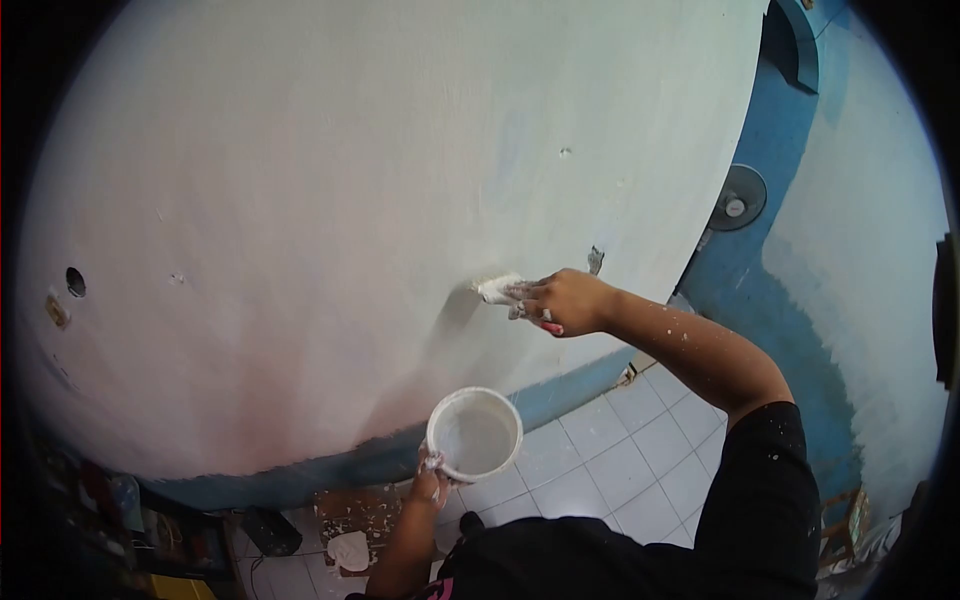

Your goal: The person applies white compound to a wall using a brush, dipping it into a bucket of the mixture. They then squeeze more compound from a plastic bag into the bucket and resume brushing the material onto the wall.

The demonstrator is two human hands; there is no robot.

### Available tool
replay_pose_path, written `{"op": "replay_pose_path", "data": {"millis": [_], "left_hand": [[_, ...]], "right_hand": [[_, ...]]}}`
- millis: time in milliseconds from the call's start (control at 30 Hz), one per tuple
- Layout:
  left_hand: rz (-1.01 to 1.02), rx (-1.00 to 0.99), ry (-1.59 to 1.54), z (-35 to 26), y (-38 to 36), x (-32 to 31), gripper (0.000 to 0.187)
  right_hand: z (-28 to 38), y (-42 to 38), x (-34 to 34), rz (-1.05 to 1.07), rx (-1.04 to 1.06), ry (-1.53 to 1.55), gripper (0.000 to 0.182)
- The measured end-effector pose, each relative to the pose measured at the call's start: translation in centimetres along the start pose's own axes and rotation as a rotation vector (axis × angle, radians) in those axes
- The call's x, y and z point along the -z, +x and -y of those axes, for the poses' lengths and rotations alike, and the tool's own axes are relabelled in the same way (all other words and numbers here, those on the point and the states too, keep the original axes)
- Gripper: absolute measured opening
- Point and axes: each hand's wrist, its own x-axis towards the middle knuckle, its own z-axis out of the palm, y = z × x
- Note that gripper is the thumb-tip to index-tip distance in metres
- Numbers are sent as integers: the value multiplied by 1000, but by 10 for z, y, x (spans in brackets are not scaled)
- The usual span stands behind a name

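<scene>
Clamped in the grip of the right hand [568, 302] is a paintbrush [498, 289], whose white-loaded bristles are pressed flat against the white-painted wall [300, 200] just left of the fingers. Below it, a small white paint bucket [474, 434] is held closed in the left hand [432, 484] by its lower rim, tipped so that its open mouth is seen, near the blue band at the foot of the wall. White floor tiles [600, 470] are seen underneath, and a round fixture [737, 198] is mounted on the blue wall to the right.
</scene>
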Motion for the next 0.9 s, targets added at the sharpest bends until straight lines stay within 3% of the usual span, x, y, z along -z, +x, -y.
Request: {"op": "replay_pose_path", "data": {"millis": [67,100,133,200,300,367,433,500,533,567,633,700,833,867,900], "left_hand": [[-72,61,-24,3,-1,9,67],[-56,13,39,5,-1,12,67],[-41,-38,104,7,-3,14,67],[-94,-94,134,8,-14,4,66],[-72,-146,-13,34,-17,36,63],[-176,-141,-36,59,-13,68,57],[-261,-137,-34,72,-30,72,54],[-324,-152,18,52,-49,48,53],[-339,-163,4,52,-57,49,52],[-353,-176,-10,53,-63,53,51],[-345,-194,-17,58,-71,70,47],[-300,-192,-17,62,-77,101,43],[-342,-190,-123,29,-111,93,45],[-346,-201,-76,12,-122,79,47],[-352,-209,-32,1,-132,73,49]], "right_hand": [[-15,15,10,205,-95,14,29],[-35,23,20,60,-101,19,29],[-48,36,57,99,-201,27,25],[-75,36,110,-357,-212,81,23],[-103,37,135,-662,-229,-251,27],[-95,42,102,-816,-211,-377,26],[-88,37,25,-317,-147,-210,27],[-30,23,-36,-264,40,-273,23],[-6,14,-52,18,-38,4,23],[11,9,-68,190,8,72,24],[31,-4,-98,-94,75,97,25],[35,9,-97,-124,42,285,25],[9,66,-36,255,86,123,39],[-12,84,-15,201,70,128,35],[-47,96,-10,-95,92,115,28]]}}
